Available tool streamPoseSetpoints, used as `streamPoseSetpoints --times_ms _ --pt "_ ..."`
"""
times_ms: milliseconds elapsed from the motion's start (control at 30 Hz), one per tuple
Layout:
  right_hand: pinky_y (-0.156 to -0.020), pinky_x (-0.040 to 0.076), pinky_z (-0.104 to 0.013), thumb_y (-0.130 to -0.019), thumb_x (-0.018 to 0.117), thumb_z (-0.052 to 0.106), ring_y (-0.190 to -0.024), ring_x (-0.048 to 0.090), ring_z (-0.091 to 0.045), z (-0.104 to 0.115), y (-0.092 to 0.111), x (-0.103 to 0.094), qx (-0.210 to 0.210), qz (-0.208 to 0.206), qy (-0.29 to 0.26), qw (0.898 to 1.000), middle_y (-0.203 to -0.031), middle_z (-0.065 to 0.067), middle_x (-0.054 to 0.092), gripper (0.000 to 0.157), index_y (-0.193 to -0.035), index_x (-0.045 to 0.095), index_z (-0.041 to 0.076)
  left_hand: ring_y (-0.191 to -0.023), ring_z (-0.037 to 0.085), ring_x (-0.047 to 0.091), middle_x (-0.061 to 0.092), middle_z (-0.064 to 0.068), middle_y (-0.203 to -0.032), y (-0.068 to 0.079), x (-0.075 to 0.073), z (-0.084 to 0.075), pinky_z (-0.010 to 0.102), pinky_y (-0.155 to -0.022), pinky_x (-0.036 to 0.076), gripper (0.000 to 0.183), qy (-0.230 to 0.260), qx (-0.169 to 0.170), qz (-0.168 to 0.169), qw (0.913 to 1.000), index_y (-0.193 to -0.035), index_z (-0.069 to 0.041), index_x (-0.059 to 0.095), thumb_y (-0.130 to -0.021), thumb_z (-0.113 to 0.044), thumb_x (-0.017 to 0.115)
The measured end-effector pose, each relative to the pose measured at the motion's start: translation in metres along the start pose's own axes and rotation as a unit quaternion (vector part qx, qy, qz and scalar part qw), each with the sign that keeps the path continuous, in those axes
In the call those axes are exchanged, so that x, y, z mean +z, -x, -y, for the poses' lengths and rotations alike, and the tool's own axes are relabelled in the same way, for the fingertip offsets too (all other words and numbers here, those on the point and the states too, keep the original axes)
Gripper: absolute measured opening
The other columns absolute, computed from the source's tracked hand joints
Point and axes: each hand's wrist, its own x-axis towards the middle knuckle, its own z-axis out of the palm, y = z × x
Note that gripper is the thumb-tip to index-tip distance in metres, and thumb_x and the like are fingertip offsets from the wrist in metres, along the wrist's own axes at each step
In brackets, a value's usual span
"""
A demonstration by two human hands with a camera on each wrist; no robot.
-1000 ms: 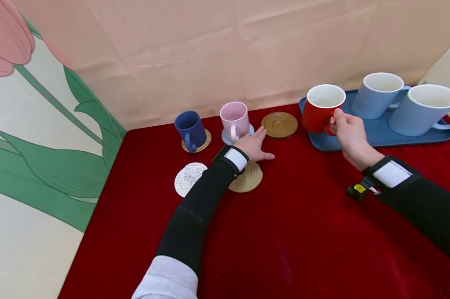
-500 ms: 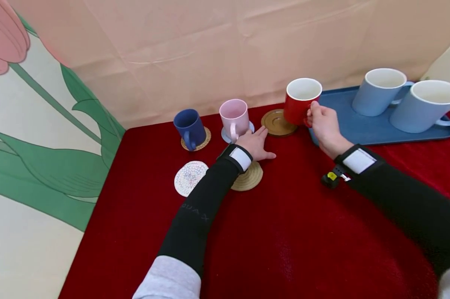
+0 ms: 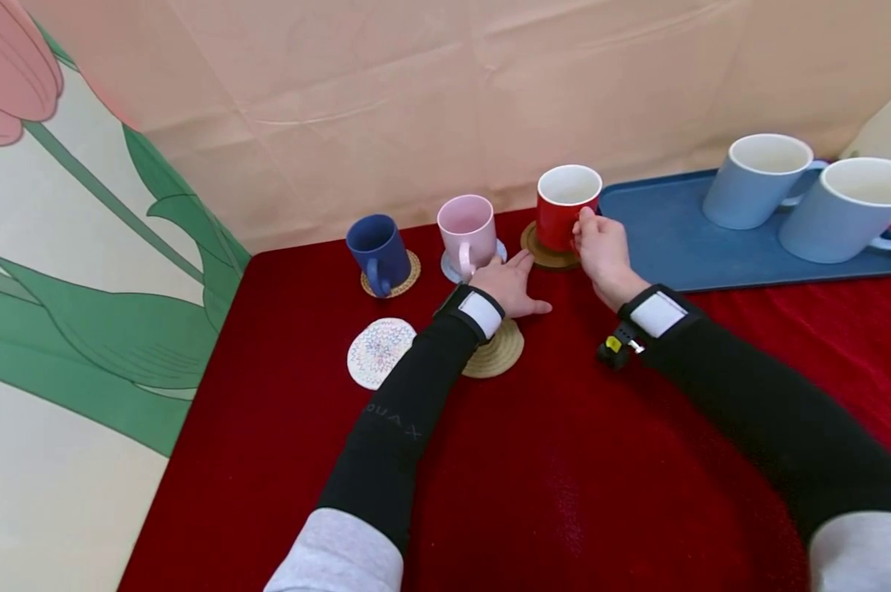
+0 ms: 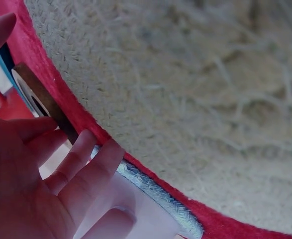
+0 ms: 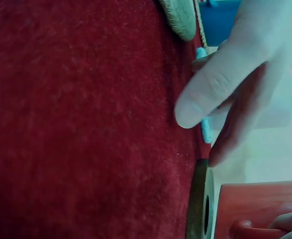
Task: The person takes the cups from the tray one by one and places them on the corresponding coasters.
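My right hand (image 3: 602, 251) grips the handle of a red mug (image 3: 556, 220) with a white inside, held upright over a round brown wooden coaster (image 3: 551, 260). In the right wrist view a thin gap shows between the mug's base (image 5: 255, 204) and the coaster (image 5: 198, 209). My left hand (image 3: 506, 289), fingers spread, is beside the brown coaster and in front of a pink mug (image 3: 471, 234) on a light blue coaster (image 3: 450, 268). The left fingertips are close to the brown coaster's edge (image 4: 46, 99); contact is hard to tell. Below the left wrist lies a straw coaster (image 3: 499, 355), partly hidden.
A dark blue mug (image 3: 380, 256) stands on a woven coaster (image 3: 408, 281) at the left. Nearer lies a white patterned coaster (image 3: 379, 353). On the right, a blue tray (image 3: 653, 234) bears two light blue mugs (image 3: 749, 193). Red cloth (image 3: 534, 477) covers the table; a wall is behind.
My right hand has carried the red mug leftward from above the tray's left end to over the brown coaster, lowering it lately. The left hand has hardly moved.
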Motion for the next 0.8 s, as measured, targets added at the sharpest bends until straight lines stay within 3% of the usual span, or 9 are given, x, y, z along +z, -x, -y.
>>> streamPoseSetpoints --times_ms 433,800 --pt "-0.065 0.032 -0.025 -0.111 0.035 0.038 -0.067 0.04 -0.013 -0.004 0.005 0.008 0.011 -0.004 0.061 0.998 -0.067 0.004 0.044 0.043 -0.095 0.054 0.003 -0.148 0.027 0.032 0.019 -0.005 -0.169 -0.006 0.004 0.001 0.039 -0.116 0.034 0.091 0.007 -0.003 -0.002 1.0 -0.163 -0.02 0.025 -0.092 -0.068 0.055" --pt "-0.066 0.035 -0.024 -0.111 0.037 0.038 -0.069 0.041 -0.013 -0.006 0.006 0.018 0.021 -0.024 0.039 0.999 -0.067 0.006 0.046 0.042 -0.097 0.057 0.005 -0.147 0.027 0.032 0.019 -0.004 -0.169 -0.008 0.005 0.003 0.039 -0.116 0.034 0.091 0.005 0.001 -0.001 1.0 -0.163 -0.02 0.024 -0.093 -0.067 0.055"
